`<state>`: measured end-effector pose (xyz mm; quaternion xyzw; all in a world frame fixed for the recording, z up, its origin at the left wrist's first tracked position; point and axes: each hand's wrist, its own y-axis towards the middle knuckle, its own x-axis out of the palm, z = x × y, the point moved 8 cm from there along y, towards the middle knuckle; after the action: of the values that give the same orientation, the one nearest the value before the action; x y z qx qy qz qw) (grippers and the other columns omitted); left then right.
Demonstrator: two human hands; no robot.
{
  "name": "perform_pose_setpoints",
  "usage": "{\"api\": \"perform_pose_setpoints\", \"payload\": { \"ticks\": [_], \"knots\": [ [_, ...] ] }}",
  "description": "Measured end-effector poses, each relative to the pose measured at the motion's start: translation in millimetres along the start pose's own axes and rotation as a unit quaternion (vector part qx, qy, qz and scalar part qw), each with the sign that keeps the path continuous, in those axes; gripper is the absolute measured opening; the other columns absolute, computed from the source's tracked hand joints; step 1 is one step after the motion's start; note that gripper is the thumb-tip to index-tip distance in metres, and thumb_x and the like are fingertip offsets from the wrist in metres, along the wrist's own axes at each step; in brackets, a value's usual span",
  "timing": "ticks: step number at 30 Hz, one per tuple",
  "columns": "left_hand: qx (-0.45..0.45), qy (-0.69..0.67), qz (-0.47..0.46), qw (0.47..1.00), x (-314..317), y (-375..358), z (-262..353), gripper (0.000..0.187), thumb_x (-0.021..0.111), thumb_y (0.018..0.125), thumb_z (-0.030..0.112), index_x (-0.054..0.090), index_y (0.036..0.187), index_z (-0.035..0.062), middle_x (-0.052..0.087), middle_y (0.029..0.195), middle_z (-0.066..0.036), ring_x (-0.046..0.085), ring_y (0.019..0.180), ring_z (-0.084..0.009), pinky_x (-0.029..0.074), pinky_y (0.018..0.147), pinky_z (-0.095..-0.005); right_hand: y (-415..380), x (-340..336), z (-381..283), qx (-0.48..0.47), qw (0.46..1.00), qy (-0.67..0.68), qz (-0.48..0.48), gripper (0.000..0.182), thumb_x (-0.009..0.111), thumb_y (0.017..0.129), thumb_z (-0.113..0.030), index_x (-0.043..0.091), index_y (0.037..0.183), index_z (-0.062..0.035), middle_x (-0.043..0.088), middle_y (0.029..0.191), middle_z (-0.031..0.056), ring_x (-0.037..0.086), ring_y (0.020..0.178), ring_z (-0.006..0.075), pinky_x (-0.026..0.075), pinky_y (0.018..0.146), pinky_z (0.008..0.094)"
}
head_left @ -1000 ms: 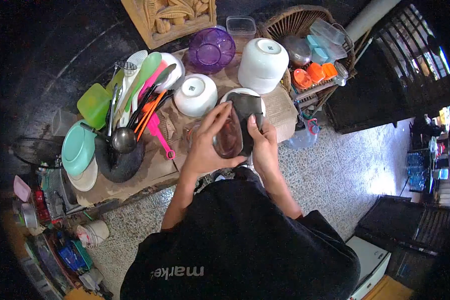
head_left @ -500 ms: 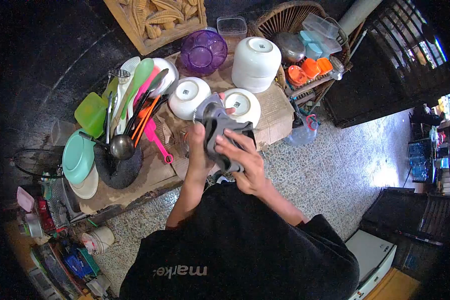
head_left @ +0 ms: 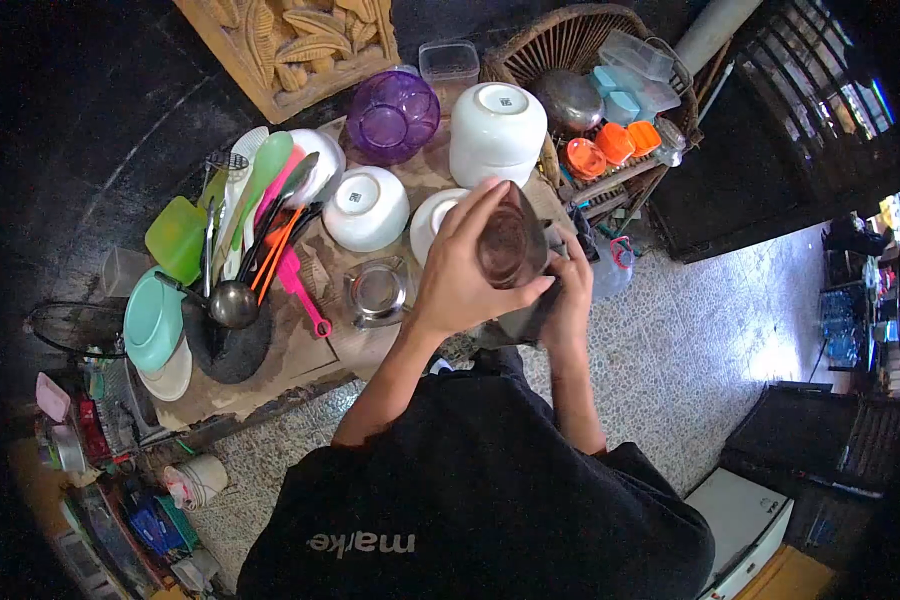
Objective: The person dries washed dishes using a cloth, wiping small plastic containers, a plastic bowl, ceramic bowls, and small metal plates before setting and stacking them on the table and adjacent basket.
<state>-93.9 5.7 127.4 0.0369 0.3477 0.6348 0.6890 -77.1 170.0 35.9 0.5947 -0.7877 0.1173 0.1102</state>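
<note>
My left hand [head_left: 455, 265] is wrapped round a see-through glass [head_left: 503, 245], tilted so that one round end faces me. Its walls look brownish. On the glass's right side, my right hand [head_left: 568, 295] grips a dark grey cloth [head_left: 523, 322], part of which hangs below the glass. Just behind the left fingers is an upside-down white bowl [head_left: 428, 222], partly hidden. Another upturned white bowl [head_left: 366, 208] sits to its left. A clear glass vessel [head_left: 378, 290] stands on the cardboard left of my hands.
Stacked white bowls [head_left: 498, 135] and a purple bowl [head_left: 393, 117] stand at the back. Utensils, including a ladle [head_left: 234, 303] and a pink-handled tool [head_left: 305, 295], lie left near a green plate [head_left: 154, 325]. A wicker chair [head_left: 530, 50] holds containers and orange lids.
Both hands have moved right, and the glass has turned so its round end faces me. The cloth has shifted to the right side. The clear vessel on the table is now uncovered.
</note>
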Motion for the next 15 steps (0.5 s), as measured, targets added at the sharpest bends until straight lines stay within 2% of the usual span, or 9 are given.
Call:
{"api": "perform_pose_setpoints", "payload": {
  "ticks": [2,3,4,6,7,9,12,14,15],
  "knots": [
    [-0.035,-0.033,-0.033,0.998,17.1,14.0,1.8,0.096,0.085,0.058,0.037,0.044,0.137,-0.0003,0.048,0.137,-0.021,0.047,0.127,-0.0317,0.036,0.106,-0.0412,19.3,1.3,-17.4,0.066,0.986,0.074,-0.131,0.043,0.050,0.088,-0.027,0.059,0.117,0.0027,0.062,0.111,0.0104,0.055,0.103,0.0183,0.042,0.092,0.0308],
    [-0.009,0.019,-0.063,0.998,28.3,20.6,6.1,0.098,0.085,0.056,0.037,0.044,0.137,-0.0004,0.048,0.137,-0.021,0.047,0.127,-0.0330,0.036,0.106,-0.0419,27.5,-12.8,-15.9,0.108,0.984,0.112,-0.082,0.047,0.047,0.090,-0.033,0.060,0.115,0.0037,0.063,0.110,0.0110,0.058,0.101,0.0194,0.042,0.091,0.0305],
    [0.017,0.069,-0.093,0.993,40.7,27.0,10.1,0.100,0.085,0.055,0.037,0.044,0.137,-0.0005,0.047,0.137,-0.021,0.047,0.126,-0.0342,0.036,0.106,-0.0426,34.5,-19.6,-27.5,0.120,0.983,0.117,-0.078,0.043,0.049,0.092,-0.033,0.062,0.110,0.0035,0.065,0.103,0.0080,0.060,0.090,0.0147,0.045,0.084,0.0274],
    [0.028,0.099,-0.105,0.989,58.4,42.1,13.4,0.108,0.086,0.052,0.037,0.037,0.141,0.0001,0.047,0.136,-0.021,0.047,0.124,-0.0351,0.034,0.106,-0.0438,57.5,-47.0,-42.3,0.097,0.992,-0.044,-0.067,0.033,0.056,0.092,-0.029,0.067,0.099,0.0013,0.068,0.088,0.0030,0.059,0.078,0.0089,0.047,0.072,0.0245],
    [0.030,0.120,-0.128,0.984,71.1,50.6,14.6,0.112,0.086,0.052,0.037,0.033,0.143,0.0007,0.048,0.135,-0.020,0.047,0.123,-0.0344,0.033,0.106,-0.0440,69.9,-60.3,-50.0,0.096,0.992,-0.046,-0.067,0.033,0.056,0.092,-0.029,0.067,0.099,0.0013,0.068,0.088,0.0030,0.059,0.078,0.0089,0.047,0.072,0.0245],
    [0.054,0.156,-0.163,0.973,97.2,69.2,19.2,0.122,0.087,0.051,0.037,0.022,0.149,0.0032,0.048,0.134,-0.018,0.046,0.122,-0.0331,0.032,0.106,-0.0447,91.0,-63.6,-59.6,0.085,0.945,-0.231,-0.213,0.024,0.065,0.088,-0.022,0.070,0.090,0.0014,0.068,0.077,0.0000,0.057,0.070,0.0056,0.046,0.064,0.0227],
    [0.082,0.190,-0.162,0.965,134.8,101.4,22.7,0.122,0.087,0.051,0.037,0.022,0.150,0.0063,0.048,0.134,-0.017,0.044,0.123,-0.0333,0.031,0.106,-0.0446,130.0,-83.5,-75.7,0.023,0.943,-0.247,-0.221,0.023,0.070,0.084,-0.019,0.071,0.089,0.0032,0.068,0.073,0.0012,0.056,0.067,0.0057,0.046,0.063,0.0234],
    [0.067,0.195,-0.168,0.964,159.4,128.9,18.2,0.123,0.088,0.050,0.035,0.021,0.150,0.0093,0.048,0.136,-0.017,0.042,0.125,-0.0337,0.030,0.106,-0.0456,169.5,-103.4,-68.8,0.019,0.942,-0.248,-0.224,0.027,0.072,0.083,-0.018,0.071,0.097,0.0041,0.070,0.082,0.0039,0.057,0.073,0.0063,0.047,0.069,0.0238],
    [0.063,0.231,-0.165,0.957,173.2,143.9,10.3,0.123,0.087,0.050,0.036,0.021,0.150,0.0097,0.048,0.136,-0.017,0.042,0.125,-0.0338,0.030,0.106,-0.0461,191.8,-109.9,-73.2,-0.033,0.938,-0.272,-0.211,0.027,0.071,0.083,-0.018,0.071,0.098,0.0039,0.070,0.085,0.0045,0.058,0.077,0.0069,0.047,0.072,0.0242]
  ]
}}
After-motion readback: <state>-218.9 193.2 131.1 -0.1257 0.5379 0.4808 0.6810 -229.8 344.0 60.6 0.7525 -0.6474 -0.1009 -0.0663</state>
